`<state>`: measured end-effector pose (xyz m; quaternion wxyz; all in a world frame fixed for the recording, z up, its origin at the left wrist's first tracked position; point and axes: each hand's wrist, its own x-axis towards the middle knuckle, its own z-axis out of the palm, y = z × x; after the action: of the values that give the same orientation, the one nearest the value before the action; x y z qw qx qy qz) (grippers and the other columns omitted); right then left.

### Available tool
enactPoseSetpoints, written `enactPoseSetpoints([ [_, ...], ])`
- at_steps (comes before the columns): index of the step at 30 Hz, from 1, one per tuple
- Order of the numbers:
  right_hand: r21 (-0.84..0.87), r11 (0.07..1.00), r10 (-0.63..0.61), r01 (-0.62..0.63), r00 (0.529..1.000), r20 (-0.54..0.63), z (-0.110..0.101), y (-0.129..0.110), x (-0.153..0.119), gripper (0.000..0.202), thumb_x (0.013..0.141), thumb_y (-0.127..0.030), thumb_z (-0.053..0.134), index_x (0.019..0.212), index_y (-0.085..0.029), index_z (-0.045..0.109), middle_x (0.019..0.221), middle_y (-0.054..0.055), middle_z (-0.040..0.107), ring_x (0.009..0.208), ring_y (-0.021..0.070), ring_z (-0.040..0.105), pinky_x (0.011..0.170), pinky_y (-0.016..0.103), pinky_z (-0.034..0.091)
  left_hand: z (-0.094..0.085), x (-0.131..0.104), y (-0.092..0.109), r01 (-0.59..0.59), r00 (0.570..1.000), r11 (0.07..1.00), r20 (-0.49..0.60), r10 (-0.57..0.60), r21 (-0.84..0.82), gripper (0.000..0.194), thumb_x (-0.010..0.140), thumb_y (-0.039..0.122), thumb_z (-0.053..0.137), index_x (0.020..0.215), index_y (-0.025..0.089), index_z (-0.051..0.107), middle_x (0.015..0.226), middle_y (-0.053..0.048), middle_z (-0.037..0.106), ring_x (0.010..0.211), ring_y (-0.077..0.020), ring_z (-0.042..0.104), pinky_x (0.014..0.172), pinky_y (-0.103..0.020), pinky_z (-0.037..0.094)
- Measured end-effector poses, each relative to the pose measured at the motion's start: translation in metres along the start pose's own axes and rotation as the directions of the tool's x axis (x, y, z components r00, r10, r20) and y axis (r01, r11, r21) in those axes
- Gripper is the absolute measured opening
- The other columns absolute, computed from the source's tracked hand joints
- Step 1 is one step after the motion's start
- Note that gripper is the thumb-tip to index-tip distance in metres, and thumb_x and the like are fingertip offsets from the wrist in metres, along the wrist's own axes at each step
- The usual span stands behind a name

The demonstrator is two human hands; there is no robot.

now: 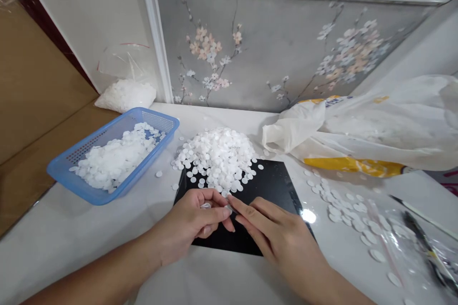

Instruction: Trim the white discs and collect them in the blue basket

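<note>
My left hand (pixel 203 214) is closed, with a small white disc (pixel 228 209) pinched at its thumb and fingertips. More white discs (pixel 205 205) show in the curl of its fingers. Beside it, my right hand (pixel 274 226) meets the pinched disc with its fingertips. Its fingers are pressed together, and whatever they may hold is hidden. Both hands are over a black board (pixel 275 176). A heap of white discs (pixel 225 155) lies just beyond the fingertips, partly on the board's far edge.
To the left stand a blue basket (pixel 171 126) of white discs and a clear bag (pixel 127 90) with white contents. A white and yellow plastic bag (pixel 358 128) lies at right. Nearer are scattered discs (pixel 345 207), clear plastic (pixel 397 248) and a black-handled tool (pixel 417 228).
</note>
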<state>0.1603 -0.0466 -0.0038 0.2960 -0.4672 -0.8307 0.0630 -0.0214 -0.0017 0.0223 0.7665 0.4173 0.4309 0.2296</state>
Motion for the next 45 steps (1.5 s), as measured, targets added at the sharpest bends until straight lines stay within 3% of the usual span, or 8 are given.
enactPoseSetpoints([
  [19,-0.123,0.992,0.003,-0.001,1.0,0.02,0.001,0.001,-0.001,0.036,0.097,-0.021,0.033,0.121,-0.017,0.06,0.066,0.002,0.055,0.053,0.0103,0.056,0.046,0.019,0.042,-0.001,-0.001,-0.001,0.017,1.0,1.0,0.017,-0.017,0.013,0.016,0.076,0.027,0.064,0.077,0.014,0.056,0.066,-0.004,0.066,0.041,-0.0022,0.028,0.042,-0.022,0.013],
  [27,-0.424,0.827,0.339,-0.369,0.929,-0.148,-0.03,0.053,0.004,0.044,0.097,-0.039,0.025,0.123,-0.019,0.054,0.071,0.005,0.062,0.052,0.0178,0.058,0.042,0.025,0.032,-0.007,0.002,0.001,-0.015,1.0,0.999,-0.026,0.014,-0.033,0.013,0.08,0.026,0.059,0.086,0.014,0.062,0.065,0.0,0.06,0.044,-0.002,0.027,0.044,-0.021,0.014],
  [30,-0.44,0.781,0.449,-0.444,0.888,-0.099,-0.037,0.066,0.003,0.043,0.092,-0.05,0.031,0.089,-0.019,0.061,0.055,0.002,0.057,0.045,0.0193,0.054,0.041,0.026,0.028,-0.007,0.003,0.003,-0.025,0.996,0.998,-0.086,0.02,-0.062,0.022,0.084,0.031,0.054,0.071,0.014,0.057,0.062,0.001,0.055,0.044,-0.0026,0.026,0.044,-0.021,0.015],
  [32,-0.367,0.815,0.47,-0.449,0.882,-0.035,-0.037,0.067,0.004,0.037,0.093,-0.043,0.032,0.075,-0.021,0.057,0.059,0.003,0.059,0.048,0.0188,0.054,0.044,0.027,0.031,-0.007,0.004,0.004,-0.019,0.992,0.998,-0.13,0.01,-0.066,0.032,0.086,0.036,0.05,0.063,0.015,0.051,0.059,0.002,0.052,0.044,-0.0032,0.027,0.043,-0.021,0.016],
  [35,-0.138,0.886,0.452,-0.443,0.891,0.04,-0.031,0.058,0.006,0.026,0.091,-0.026,0.034,0.083,-0.021,0.058,0.087,0.006,0.064,0.066,0.0185,0.06,0.056,0.028,0.04,-0.009,0.007,0.002,-0.031,0.988,0.999,-0.152,0.024,-0.044,0.031,0.087,0.038,0.048,0.066,0.015,0.051,0.062,0.001,0.053,0.045,-0.004,0.029,0.043,-0.021,0.016],
  [40,0.244,0.851,0.386,-0.465,0.869,0.311,-0.014,0.037,0.009,0.013,0.084,-0.021,0.053,0.075,-0.022,0.062,0.078,-0.001,0.062,0.065,0.0138,0.057,0.058,0.025,0.042,-0.015,0.012,-0.004,-0.016,0.991,0.997,-0.128,0.026,0.081,0.022,0.084,0.036,0.053,0.095,0.019,0.06,0.064,0.003,0.05,0.048,-0.0056,0.031,0.043,-0.021,0.013],
  [43,0.324,0.834,0.322,-0.446,0.871,0.37,-0.005,0.03,0.008,0.015,0.084,-0.015,0.053,0.079,-0.023,0.065,0.081,-0.001,0.059,0.063,0.0117,0.055,0.058,0.024,0.041,-0.015,0.012,-0.004,-0.039,0.987,0.946,-0.132,0.086,0.322,0.026,0.084,0.043,0.051,0.09,0.02,0.061,0.056,0.007,0.035,0.047,-0.0068,0.026,0.045,-0.021,0.017],
  [45,0.332,0.836,0.305,-0.438,0.872,0.382,-0.003,0.03,0.007,0.013,0.083,-0.014,0.054,0.079,-0.023,0.064,0.082,-0.001,0.058,0.064,0.0118,0.055,0.059,0.024,0.041,-0.014,0.011,-0.003,-0.08,0.972,0.812,-0.134,0.192,0.578,0.021,0.082,0.04,0.053,0.083,0.021,0.06,0.056,0.007,0.032,0.05,-0.0081,0.029,0.048,-0.021,0.021],
])
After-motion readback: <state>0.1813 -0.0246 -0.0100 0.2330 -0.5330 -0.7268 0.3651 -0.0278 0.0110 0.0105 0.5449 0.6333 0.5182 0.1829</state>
